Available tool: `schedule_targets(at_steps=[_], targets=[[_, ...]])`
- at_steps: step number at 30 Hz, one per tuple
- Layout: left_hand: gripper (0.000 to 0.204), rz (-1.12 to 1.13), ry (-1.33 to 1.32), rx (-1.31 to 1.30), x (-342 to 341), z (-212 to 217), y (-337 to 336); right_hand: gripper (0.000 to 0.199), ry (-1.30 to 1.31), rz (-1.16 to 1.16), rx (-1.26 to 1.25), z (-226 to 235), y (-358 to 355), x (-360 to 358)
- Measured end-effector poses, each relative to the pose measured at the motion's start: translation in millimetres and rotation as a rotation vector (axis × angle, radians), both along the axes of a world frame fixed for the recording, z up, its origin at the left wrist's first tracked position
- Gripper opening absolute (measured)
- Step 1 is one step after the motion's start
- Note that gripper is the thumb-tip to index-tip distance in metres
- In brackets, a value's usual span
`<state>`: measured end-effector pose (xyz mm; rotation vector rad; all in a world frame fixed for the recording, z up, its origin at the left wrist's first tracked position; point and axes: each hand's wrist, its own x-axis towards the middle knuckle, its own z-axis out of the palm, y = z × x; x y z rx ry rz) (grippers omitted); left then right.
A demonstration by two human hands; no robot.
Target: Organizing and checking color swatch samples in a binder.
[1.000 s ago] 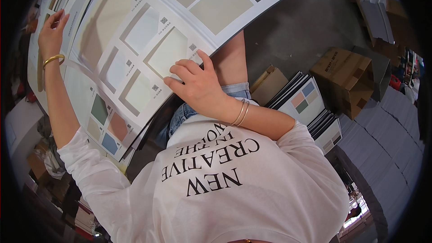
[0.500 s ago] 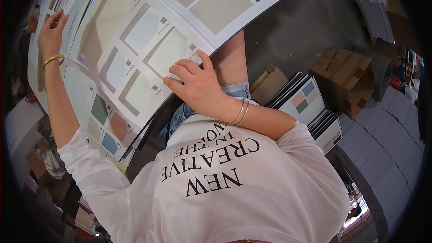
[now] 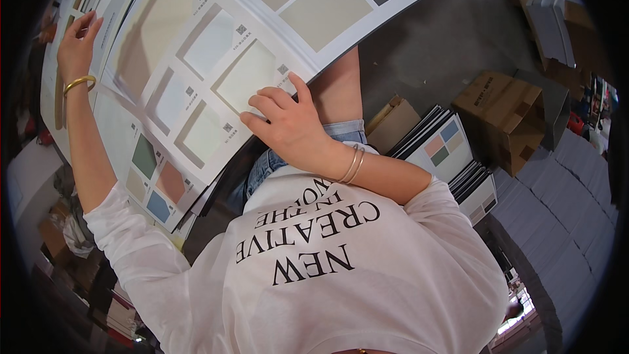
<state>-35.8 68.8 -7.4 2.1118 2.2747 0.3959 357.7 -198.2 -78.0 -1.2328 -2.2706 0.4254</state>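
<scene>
A large colour sample book (image 3: pixel 301 52) lies spread over my lap, with rows of swatches on its upper right page. On its middle page (image 3: pixel 219 115), pale panels show through cut-out windows beside small printed codes. My right hand (image 3: pixel 285 118) rests palm down near that page's lower right edge, fingers apart and slightly bent, holding nothing. Farther left, my left hand (image 3: pixel 77 49) is raised beside white sheets (image 3: pixel 116 6), its thumb and fingers curled close together. Whatever lies between those fingertips is too small to make out. Below, another page (image 3: pixel 145 157) carries green, pink and blue swatches.
On the floor to the right are a brown carton (image 3: pixel 498 108), a smaller cardboard box (image 3: pixel 393 118) and a stack of dark-edged sample books (image 3: pixel 439 144). Long grey-white stacks (image 3: pixel 557 203) run along the far right. More white bundles (image 3: pixel 547 23) stand at the upper right.
The whole view has shifted very slightly. Both hands and the book keep nearly the same places relative to each other.
</scene>
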Motion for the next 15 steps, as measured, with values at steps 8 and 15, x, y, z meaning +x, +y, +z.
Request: schedule_targets(at_steps=[8,15], targets=[[0.037,-0.002,0.035,0.011,3.9,-1.5,-5.3,0.028,-0.003,0.009,-0.004,0.6,-0.9,0.2],[0.037,-0.019,0.028,0.010,-5.7,-10.0,0.9,0.026,0.003,0.004,-0.011,1.7,-0.1,-0.7]])
